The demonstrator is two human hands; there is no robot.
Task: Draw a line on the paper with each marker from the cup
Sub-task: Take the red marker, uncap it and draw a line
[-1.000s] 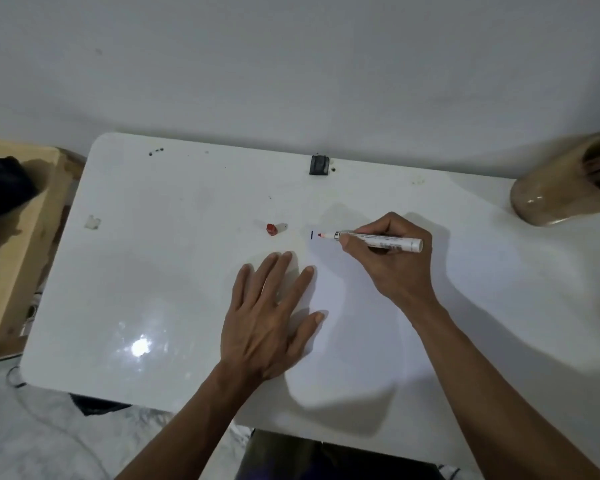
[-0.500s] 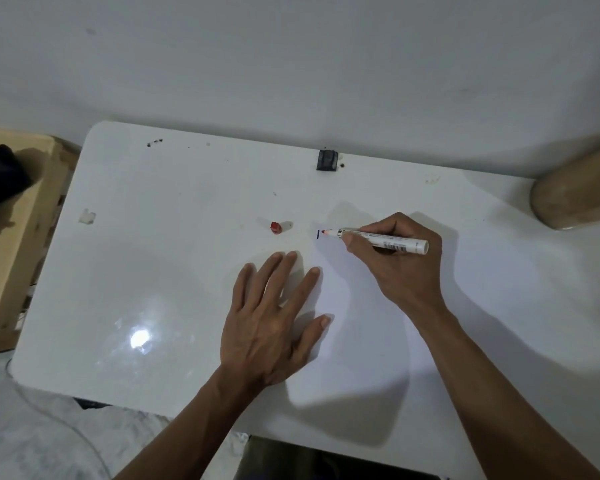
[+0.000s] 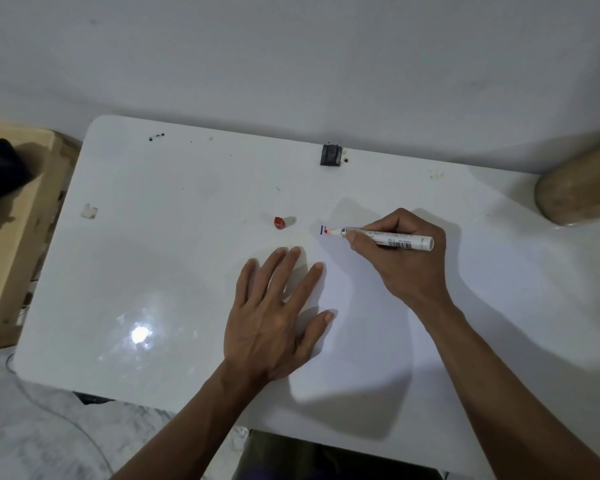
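Observation:
My right hand grips a white marker with a red tip, and the tip touches the white paper beside a short dark blue line. A small red mark shows at the tip. My left hand lies flat with fingers spread on the paper's left edge. The marker's red cap lies on the table to the left of the lines. The tan cup lies at the right edge, only partly in view; its opening is out of frame.
The white table stands against a grey wall. A small black clip sits at its far edge. A scrap of white residue lies at the left. A wooden crate stands left of the table.
The marker tip has reached the paper next to the blue line and left a small red mark. The view shifted a little, so the cup slid further out of frame.

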